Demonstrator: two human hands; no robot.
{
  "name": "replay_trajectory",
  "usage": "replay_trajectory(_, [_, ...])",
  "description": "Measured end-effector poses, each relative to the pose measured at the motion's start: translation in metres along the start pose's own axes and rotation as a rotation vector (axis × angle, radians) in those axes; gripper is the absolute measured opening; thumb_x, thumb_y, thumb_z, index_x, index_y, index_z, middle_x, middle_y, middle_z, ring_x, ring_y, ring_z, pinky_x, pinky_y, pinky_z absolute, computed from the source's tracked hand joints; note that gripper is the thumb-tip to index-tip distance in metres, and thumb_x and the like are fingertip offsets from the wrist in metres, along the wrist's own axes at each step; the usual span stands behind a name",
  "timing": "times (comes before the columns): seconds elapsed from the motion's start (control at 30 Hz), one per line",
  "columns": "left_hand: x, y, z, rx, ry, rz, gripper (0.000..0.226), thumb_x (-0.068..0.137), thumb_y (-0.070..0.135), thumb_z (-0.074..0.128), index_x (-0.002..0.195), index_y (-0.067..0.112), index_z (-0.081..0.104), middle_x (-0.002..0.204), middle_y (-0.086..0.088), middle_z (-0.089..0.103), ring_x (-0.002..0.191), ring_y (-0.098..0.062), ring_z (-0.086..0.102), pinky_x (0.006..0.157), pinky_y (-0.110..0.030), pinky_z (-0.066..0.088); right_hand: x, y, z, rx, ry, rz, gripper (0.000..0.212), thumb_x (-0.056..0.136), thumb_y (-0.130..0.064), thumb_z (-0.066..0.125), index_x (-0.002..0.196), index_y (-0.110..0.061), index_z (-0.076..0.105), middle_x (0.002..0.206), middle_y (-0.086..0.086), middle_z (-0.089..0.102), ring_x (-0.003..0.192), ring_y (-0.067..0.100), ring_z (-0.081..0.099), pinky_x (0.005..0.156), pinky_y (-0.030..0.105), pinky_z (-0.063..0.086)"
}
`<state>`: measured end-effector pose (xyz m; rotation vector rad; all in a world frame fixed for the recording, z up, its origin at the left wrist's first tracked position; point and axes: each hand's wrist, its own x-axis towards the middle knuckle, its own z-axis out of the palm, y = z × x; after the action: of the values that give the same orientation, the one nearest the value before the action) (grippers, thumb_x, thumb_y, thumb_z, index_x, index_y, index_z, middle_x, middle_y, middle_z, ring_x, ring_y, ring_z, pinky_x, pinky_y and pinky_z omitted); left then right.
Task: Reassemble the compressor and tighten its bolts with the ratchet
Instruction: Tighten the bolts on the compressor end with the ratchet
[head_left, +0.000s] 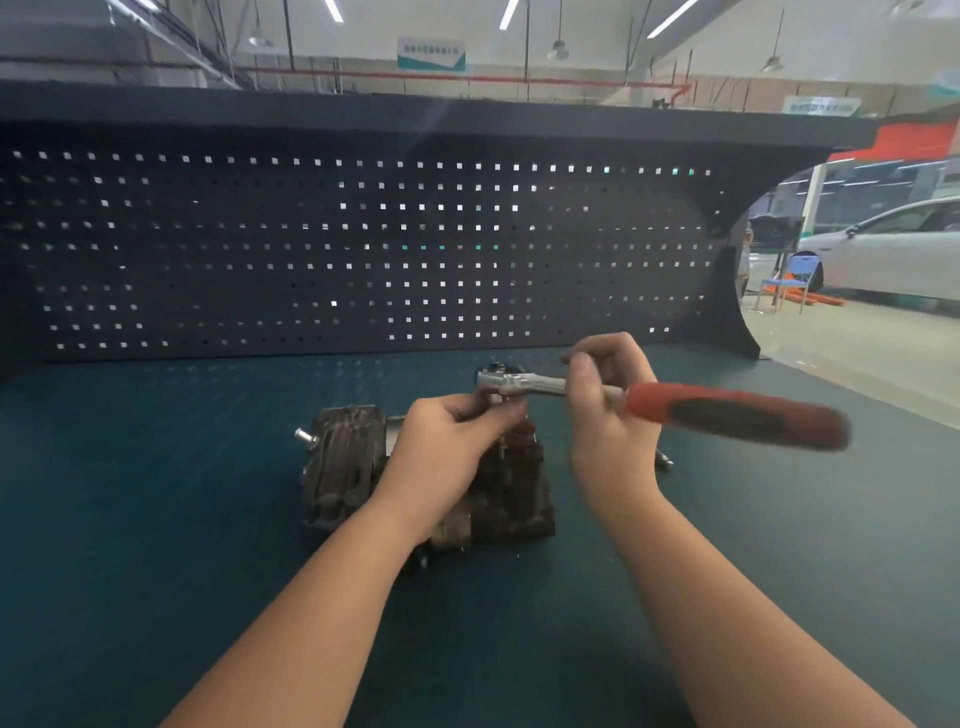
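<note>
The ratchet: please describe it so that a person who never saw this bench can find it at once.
On the green workbench before the perforated back panel, a dark compressor sits mid-table. Just above it, the ratchet lies roughly level, held by the right hand. Its red-and-black handle and shiny metal head set it apart.

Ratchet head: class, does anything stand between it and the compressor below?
Yes. The left hand sits directly under the ratchet head, its fingers curled round whatever hangs beneath, covering the compressor top there.
</note>
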<state>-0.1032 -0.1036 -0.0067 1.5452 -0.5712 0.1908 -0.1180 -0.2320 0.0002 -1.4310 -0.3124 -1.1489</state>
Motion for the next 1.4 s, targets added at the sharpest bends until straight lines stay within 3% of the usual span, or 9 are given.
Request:
replay_trajectory(0.13, [-0.002,-0.004,0.003,0.037,0.045,0.002,0.012,0.087,0.025,0.07,0.089,0.016,0.077,0.085,0.005,0.077,0.088,-0.009,0.072,0.085,-0.026,0.053,0.009,0.009,-0.002,0.189,0.237,0.439,0.034,0.092,-0.027,0.057,0.061,-0.021,0.067,0.047,-0.015,0.044,0.046,0.0,0.039,0.05,0.017,0.035])
replay_trajectory(0.27, [-0.006,-0.005,0.011,-0.042,0.156,0.042,0.004,0.083,0.021,0.074,0.079,0.021,0.076,0.073,0.011,0.074,0.068,-0.001,0.067,0.067,-0.015,0.049,-0.005,-0.014,0.012,-0.074,0.08,-0.193,0.022,0.089,-0.037,0.057,0.069,-0.031,0.054,0.058,-0.021,0.054,0.06,-0.007,0.052,0.059,0.005,0.038])
replay_trajectory(0.4, [-0.011,-0.006,0.007,0.084,0.059,0.107,0.029,0.081,0.018,0.056,0.058,0.033,0.063,0.051,0.024,0.058,0.051,0.006,0.05,0.052,-0.007,0.037,-0.007,-0.018,0.011,-0.365,-0.185,-0.804,0.028,0.088,-0.027,0.061,0.066,-0.009,0.066,0.06,-0.005,0.045,0.057,0.012,0.04,0.052,0.024,0.032])
replay_trajectory(0.67, [-0.002,-0.006,0.006,-0.018,0.081,0.024,0.007,0.087,0.019,0.069,0.084,0.02,0.076,0.084,0.006,0.077,0.085,-0.005,0.072,0.075,-0.013,0.052,0.008,0.003,-0.002,0.092,0.214,0.289,0.024,0.09,-0.026,0.058,0.069,-0.016,0.053,0.047,-0.019,0.046,0.05,-0.003,0.04,0.057,0.017,0.035])
replay_trajectory(0.83, [-0.008,-0.005,0.014,-0.115,0.178,0.061,0.031,0.068,0.052,0.078,0.061,0.022,0.072,0.059,0.015,0.068,0.057,0.005,0.057,0.055,-0.017,0.046,-0.008,-0.022,0.014,-0.299,-0.052,-0.552,0.023,0.091,-0.032,0.053,0.068,-0.029,0.052,0.057,-0.016,0.049,0.058,0.004,0.047,0.056,0.015,0.037])
replay_trajectory(0.93, [-0.008,-0.005,0.009,0.07,0.165,0.09,0.045,0.093,0.019,0.056,0.048,0.022,0.054,0.04,0.018,0.049,0.041,0.005,0.043,0.047,-0.017,0.037,-0.007,-0.021,0.015,-0.378,-0.175,-0.833,0.033,0.091,-0.031,0.059,0.067,-0.01,0.065,0.056,-0.004,0.044,0.056,0.012,0.036,0.052,0.027,0.031])
replay_trajectory(1.1, [-0.002,0.0,0.002,-0.004,0.028,-0.002,0.01,0.086,0.015,0.069,0.083,0.02,0.077,0.082,0.004,0.077,0.081,-0.007,0.071,0.076,-0.018,0.053,0.004,0.004,-0.009,-0.115,-0.031,-0.059,0.02,0.077,-0.034,0.053,0.07,-0.016,0.057,0.052,-0.012,0.04,0.051,0.002,0.037,0.05,0.019,0.031])
replay_trajectory(1.23, [-0.003,-0.005,0.006,-0.009,0.086,0.025,0.006,0.087,0.019,0.07,0.087,0.021,0.075,0.083,0.01,0.076,0.081,-0.001,0.071,0.068,-0.006,0.047,0.01,0.014,-0.002,0.174,0.242,0.42,0.035,0.091,-0.028,0.059,0.062,-0.02,0.043,0.051,-0.014,0.034,0.047,0.002,0.031,0.052,0.021,0.031])
replay_trajectory(1.4, [-0.006,-0.012,0.01,0.015,0.235,0.023,0.027,0.087,0.014,0.067,0.062,0.025,0.069,0.058,0.013,0.066,0.053,0.003,0.056,0.05,-0.011,0.042,-0.011,-0.014,0.018,-0.241,-0.028,-0.592,0.023,0.09,-0.029,0.056,0.067,-0.023,0.059,0.063,-0.013,0.046,0.061,-0.001,0.043,0.062,0.011,0.037])
